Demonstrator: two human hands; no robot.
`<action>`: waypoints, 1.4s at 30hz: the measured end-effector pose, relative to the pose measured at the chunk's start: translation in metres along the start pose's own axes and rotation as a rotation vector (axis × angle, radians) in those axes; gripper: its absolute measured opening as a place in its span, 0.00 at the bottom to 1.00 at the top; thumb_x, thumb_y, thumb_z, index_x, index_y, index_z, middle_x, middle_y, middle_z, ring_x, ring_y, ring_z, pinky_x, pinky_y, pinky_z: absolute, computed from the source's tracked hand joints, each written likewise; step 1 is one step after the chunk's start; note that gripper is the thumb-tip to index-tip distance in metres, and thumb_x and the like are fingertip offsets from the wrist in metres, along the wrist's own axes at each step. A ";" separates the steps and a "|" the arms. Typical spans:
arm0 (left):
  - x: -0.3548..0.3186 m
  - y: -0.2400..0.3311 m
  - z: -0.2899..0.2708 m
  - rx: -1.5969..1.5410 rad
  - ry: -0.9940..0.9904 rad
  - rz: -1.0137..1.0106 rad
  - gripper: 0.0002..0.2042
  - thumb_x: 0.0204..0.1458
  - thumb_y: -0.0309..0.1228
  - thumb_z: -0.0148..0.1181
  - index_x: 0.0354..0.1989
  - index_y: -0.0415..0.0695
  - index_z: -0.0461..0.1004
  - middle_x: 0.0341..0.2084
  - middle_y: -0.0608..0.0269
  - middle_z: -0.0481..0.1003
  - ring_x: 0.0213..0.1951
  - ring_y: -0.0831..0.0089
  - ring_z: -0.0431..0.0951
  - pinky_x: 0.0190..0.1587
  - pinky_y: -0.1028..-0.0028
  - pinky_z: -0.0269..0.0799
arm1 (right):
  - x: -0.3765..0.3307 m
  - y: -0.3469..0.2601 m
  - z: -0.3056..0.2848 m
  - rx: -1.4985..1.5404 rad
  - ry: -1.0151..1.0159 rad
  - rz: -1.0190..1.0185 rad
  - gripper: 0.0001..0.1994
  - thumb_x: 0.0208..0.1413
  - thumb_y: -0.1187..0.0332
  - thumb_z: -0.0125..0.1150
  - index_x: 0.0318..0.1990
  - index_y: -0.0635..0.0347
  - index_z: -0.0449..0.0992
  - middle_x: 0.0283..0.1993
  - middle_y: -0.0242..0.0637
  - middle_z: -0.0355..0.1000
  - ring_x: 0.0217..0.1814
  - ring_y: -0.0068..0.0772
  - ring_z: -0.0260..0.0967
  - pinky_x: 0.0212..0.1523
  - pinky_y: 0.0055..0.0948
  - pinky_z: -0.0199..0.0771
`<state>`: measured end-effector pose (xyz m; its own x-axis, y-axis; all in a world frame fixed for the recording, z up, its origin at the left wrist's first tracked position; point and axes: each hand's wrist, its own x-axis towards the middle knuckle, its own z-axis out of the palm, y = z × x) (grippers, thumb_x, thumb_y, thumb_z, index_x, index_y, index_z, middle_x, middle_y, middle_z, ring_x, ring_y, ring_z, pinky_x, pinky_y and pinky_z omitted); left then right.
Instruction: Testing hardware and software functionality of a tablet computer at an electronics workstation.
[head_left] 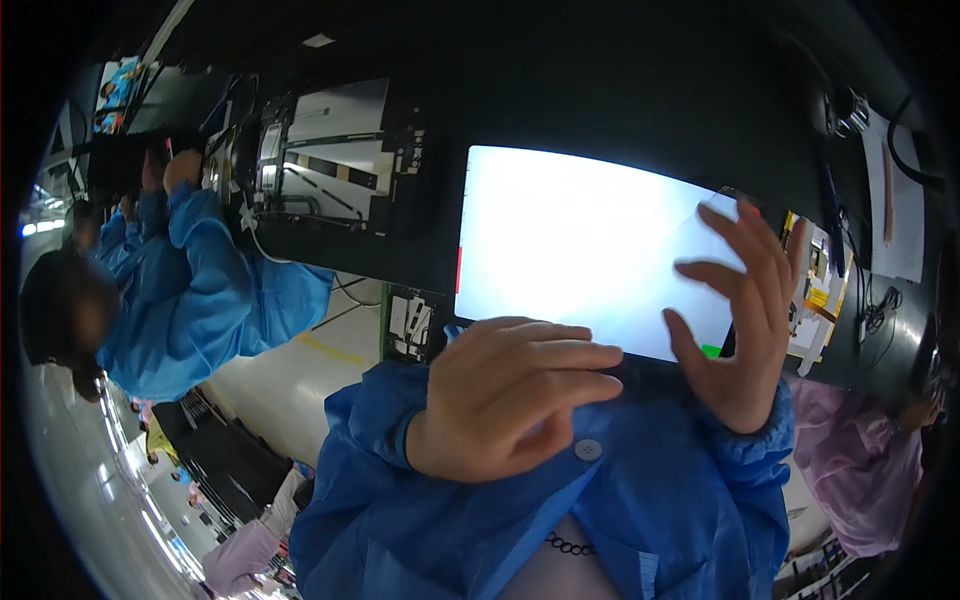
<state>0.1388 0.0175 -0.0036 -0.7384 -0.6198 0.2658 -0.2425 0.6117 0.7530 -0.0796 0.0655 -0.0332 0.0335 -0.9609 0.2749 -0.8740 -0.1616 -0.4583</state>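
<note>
Left hand (515, 400) nearest: half open, fingers straight and close together, pointing right, thumb mostly tucked under. Nothing visible in it; underside hidden. It overlaps the near edge of the lit white screen (580, 240); can't tell if it touches.

Right hand (745, 300): wide open, fingers spread and bent over the screen's right end. No firm grip on anything; fingertip contact unclear.

Screen lies on the dark table (600, 90), red strip on its left edge, green patch at near right corner. Room: bare tabletop beyond the far edge, narrower strip left before the open-framed panel (400, 150). Tighter on the right: yellow-edged board (820, 290) sits just beside the right hand.
</note>
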 end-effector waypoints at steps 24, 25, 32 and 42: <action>-0.018 -0.024 0.015 -0.077 0.137 -0.031 0.29 0.42 0.48 0.63 0.49 0.42 0.69 0.22 0.62 0.73 0.19 0.75 0.73 0.20 0.80 0.69 | 0.010 -0.044 -0.013 0.533 -0.359 0.318 0.24 0.44 0.79 0.64 0.52 0.60 0.69 0.31 0.38 0.75 0.37 0.31 0.74 0.37 0.27 0.76; -0.016 -0.022 0.019 -0.193 0.069 -0.122 0.31 0.42 0.49 0.63 0.52 0.42 0.67 0.24 0.61 0.74 0.21 0.75 0.74 0.21 0.80 0.70 | 0.014 -0.047 -0.011 0.633 -0.337 0.282 0.25 0.45 0.79 0.63 0.54 0.61 0.67 0.34 0.39 0.75 0.40 0.35 0.74 0.40 0.30 0.76; -0.018 -0.044 0.011 -0.150 0.159 -0.333 0.22 0.42 0.20 0.60 0.50 0.40 0.67 0.42 0.54 0.72 0.30 0.75 0.76 0.32 0.80 0.72 | -0.009 -0.039 -0.005 0.971 -0.272 0.046 0.23 0.52 0.62 0.59 0.53 0.66 0.67 0.52 0.48 0.69 0.54 0.46 0.68 0.57 0.43 0.64; -0.017 -0.107 -0.073 0.302 0.259 -0.394 0.17 0.54 0.30 0.54 0.53 0.42 0.68 0.39 0.60 0.77 0.42 0.73 0.78 0.41 0.78 0.74 | -0.102 -0.011 -0.015 0.972 -0.533 0.379 0.17 0.54 0.64 0.55 0.46 0.67 0.71 0.47 0.47 0.71 0.47 0.42 0.70 0.49 0.34 0.68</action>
<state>0.2227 -0.0730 -0.0446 -0.3857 -0.9074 0.1671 -0.6667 0.3993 0.6294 -0.0812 0.1691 -0.0434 0.2509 -0.9200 -0.3011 -0.1413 0.2729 -0.9516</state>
